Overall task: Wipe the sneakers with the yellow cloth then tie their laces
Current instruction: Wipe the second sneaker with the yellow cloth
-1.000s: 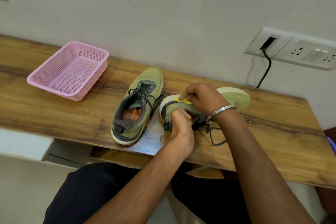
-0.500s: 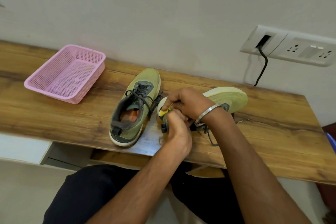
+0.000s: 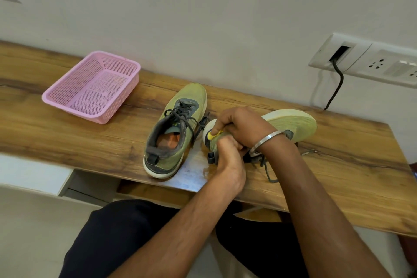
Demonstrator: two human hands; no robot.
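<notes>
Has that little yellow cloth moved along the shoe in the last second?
Yes. The yellow cloth slid toward the sneaker's heel, nearer the upright sneaker.

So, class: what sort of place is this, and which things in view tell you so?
Probably a room in a home, not a workshop: a wooden wall shelf or desk against a plain wall, a wall socket panel with a cable plugged in, and a pink plastic basket.

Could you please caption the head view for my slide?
Both hands wipe a tipped green sneaker with a yellow cloth beside its upright mate.

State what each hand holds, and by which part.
Right hand pinches the bunched yellow cloth against the tilted sneaker's heel; left hand grips that sneaker's heel end.
</notes>
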